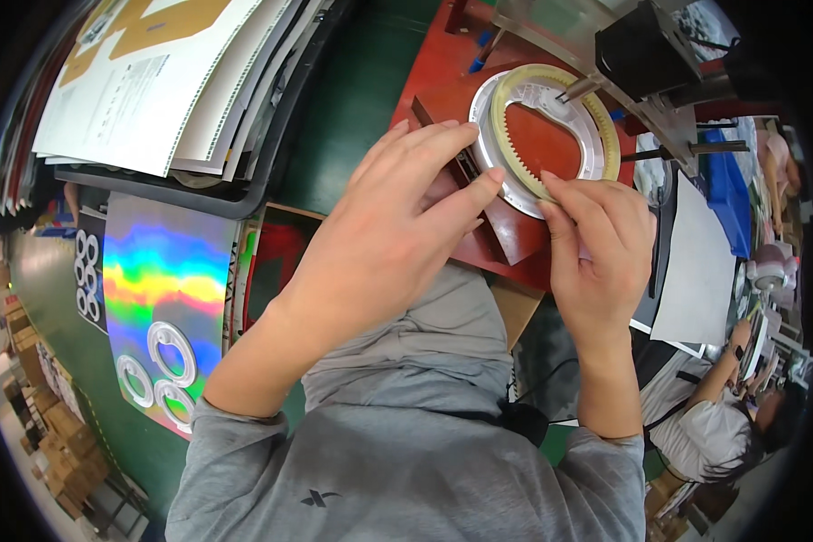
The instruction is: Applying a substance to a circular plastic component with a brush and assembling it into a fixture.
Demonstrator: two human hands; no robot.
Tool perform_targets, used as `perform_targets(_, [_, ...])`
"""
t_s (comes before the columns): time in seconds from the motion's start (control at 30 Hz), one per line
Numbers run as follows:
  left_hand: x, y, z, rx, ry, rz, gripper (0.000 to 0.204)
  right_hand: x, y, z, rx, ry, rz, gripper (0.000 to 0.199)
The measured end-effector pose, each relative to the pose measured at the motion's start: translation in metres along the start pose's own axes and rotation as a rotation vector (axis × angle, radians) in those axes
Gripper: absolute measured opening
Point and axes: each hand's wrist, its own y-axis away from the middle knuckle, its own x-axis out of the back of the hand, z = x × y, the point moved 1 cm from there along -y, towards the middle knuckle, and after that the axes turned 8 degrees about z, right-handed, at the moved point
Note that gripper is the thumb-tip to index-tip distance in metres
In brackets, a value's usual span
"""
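Note:
A white plastic ring (482,149) lies on the red work surface. On top of it sits a pale yellow ring gear (612,135) with teeth around its inner edge, slightly offset to the right. My left hand (397,212) is open beside them, index fingertip and thumb touching the white ring's left rim, other fingers stretched out. With thumb and index finger, my right hand (610,239) pinches the ring gear's near edge; its remaining fingers are curled. A metal rod (583,88) of a bench machine (646,54) reaches over the rings.
At left, a black tray (235,200) carries stacked papers (144,90). Several white rings (172,354) lie on a shiny rainbow sheet (167,262) below it. A blue bin (728,194) and a white sheet (696,262) are at right, near a co-worker (705,429).

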Motion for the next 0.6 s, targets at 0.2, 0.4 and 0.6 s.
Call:
perform_targets(0.2, [-0.003, -0.001, 0.001, 0.009, 0.076, 0.074, 0.044, -0.003, 0.0, -0.007, -0.02, -0.024, 0.015, 0.029])
perform_targets(0.4, [-0.002, -0.012, -0.004, 0.014, 0.071, 0.166, 0.029, -0.004, -0.002, -0.012, -0.057, -0.011, -0.022, 0.026])
perform_targets(0.6, [-0.017, -0.033, -0.006, 0.206, 0.072, 0.277, 0.022, -0.001, -0.005, -0.014, -0.051, 0.006, -0.054, 0.024])
